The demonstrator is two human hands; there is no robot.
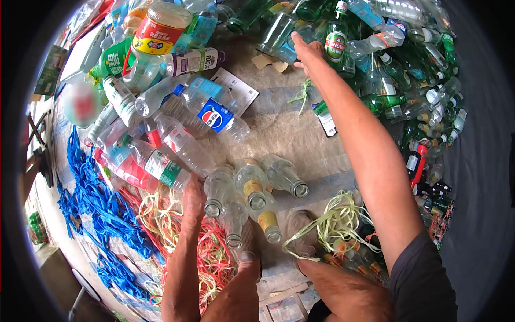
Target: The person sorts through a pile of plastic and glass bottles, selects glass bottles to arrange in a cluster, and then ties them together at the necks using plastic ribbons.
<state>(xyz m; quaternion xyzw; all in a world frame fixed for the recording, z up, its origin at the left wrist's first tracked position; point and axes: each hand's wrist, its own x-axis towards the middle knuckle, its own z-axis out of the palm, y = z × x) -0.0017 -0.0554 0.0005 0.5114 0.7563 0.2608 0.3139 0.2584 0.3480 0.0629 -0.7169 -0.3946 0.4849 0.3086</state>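
From where I stand, the right hand (309, 52) reaches far out to the heap of glass, fingers loosely spread, with nothing visibly in its grasp. Its fingertips are right by a clear bottle with a blue label (288, 51), at the heap's near edge, just left of a green beer bottle (336, 43). The left hand (194, 194) is low, against the base of a plastic bottle with a green label (163, 169); its fingers are hidden, so I can't tell whether it grips.

I'd worry about that heap: the bottles lean on one another, and pulling one could set its neighbours rolling. A knock from the forearm might topple the green one too. Nearer in, clear glass bottles (249, 174) crowd right up to the feet (303, 232), so a small shuffle could tip or crack them. The pale yellow straps (343, 219) beside the right foot could snag a step.
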